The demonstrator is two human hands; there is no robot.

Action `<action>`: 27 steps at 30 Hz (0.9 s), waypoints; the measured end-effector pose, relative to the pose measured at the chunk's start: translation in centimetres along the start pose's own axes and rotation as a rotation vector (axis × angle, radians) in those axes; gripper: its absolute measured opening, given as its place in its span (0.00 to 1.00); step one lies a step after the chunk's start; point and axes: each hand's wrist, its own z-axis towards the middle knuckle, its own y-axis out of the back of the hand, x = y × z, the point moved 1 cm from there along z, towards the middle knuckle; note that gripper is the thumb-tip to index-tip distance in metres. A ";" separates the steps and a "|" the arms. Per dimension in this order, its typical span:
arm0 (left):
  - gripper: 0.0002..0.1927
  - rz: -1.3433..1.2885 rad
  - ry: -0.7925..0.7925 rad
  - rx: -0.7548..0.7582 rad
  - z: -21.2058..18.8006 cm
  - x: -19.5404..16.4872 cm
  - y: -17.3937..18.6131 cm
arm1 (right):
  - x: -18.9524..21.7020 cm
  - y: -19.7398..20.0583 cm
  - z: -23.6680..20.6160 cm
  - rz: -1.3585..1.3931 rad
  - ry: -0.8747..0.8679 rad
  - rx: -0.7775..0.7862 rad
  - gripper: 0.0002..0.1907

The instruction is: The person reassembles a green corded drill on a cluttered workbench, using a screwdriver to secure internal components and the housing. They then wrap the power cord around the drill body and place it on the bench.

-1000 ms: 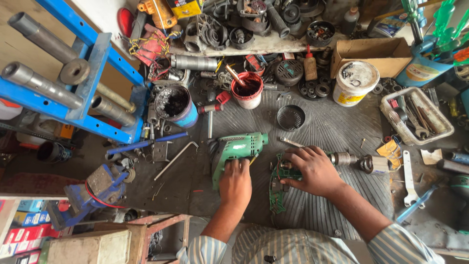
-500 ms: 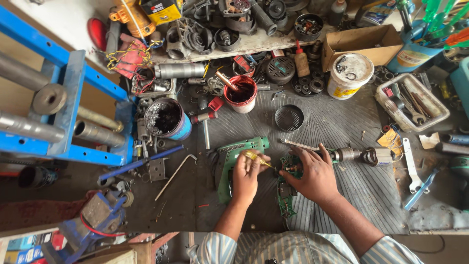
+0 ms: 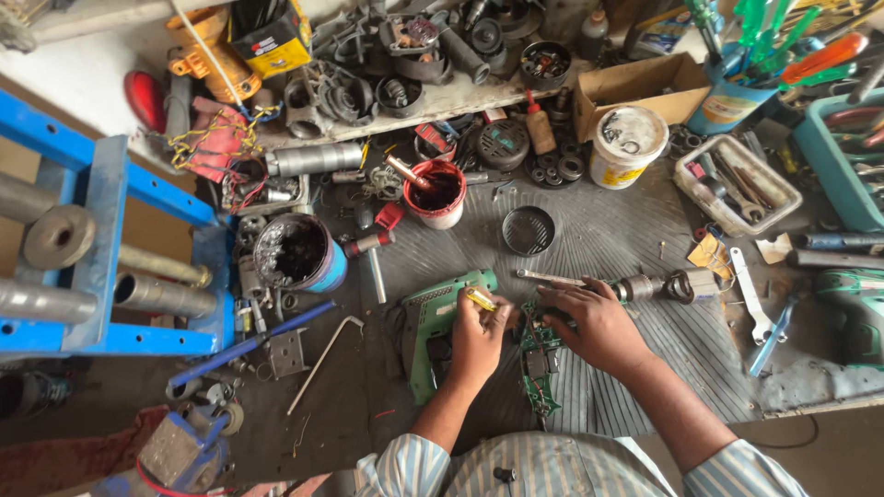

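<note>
you are sitting at the near edge of a cluttered table (image 3: 645,239), working on a taken-apart green power drill. your left hand (image 3: 479,336) is closing its fingers around a small yellow-handled tool (image 3: 481,299), pinching it between thumb and fingertips, and it is resting on the green drill housing half (image 3: 433,327), which is lying on the ribbed mat just left of the middle of the near edge. your right hand (image 3: 594,322) is lying palm down with its fingers loosely curled, pressing on the other green housing half (image 3: 537,368), which is lying just beside the first; whether it is gripping anything underneath, you cannot tell. the drill's metal shaft and chuck assembly (image 3: 658,287) is lying touching your right fingertips and pointing toward the right edge. a thin metal rod (image 3: 550,277) is lying just beyond your hands. farther back, a red-rimmed pot of dark grease (image 3: 436,195) and a round black mesh part (image 3: 529,230) are sitting near the middle, and a white bucket (image 3: 626,145) is standing toward the far right.
</note>
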 end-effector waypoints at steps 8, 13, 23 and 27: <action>0.09 0.512 0.034 0.116 0.9 -2.7 -0.3 | -1.6 -0.9 1.3 0.077 -0.045 0.049 0.10; 0.09 0.476 0.046 0.145 1.0 -3.3 -0.6 | -2.8 -1.2 3.1 0.223 -0.301 0.247 0.10; 0.09 0.476 0.049 0.111 0.3 -3.0 -0.5 | -4.0 -1.7 5.3 0.305 -0.495 0.456 0.12; 0.08 0.398 0.094 0.113 0.1 -3.0 -0.9 | -4.9 -1.8 5.1 0.424 -0.459 0.456 0.11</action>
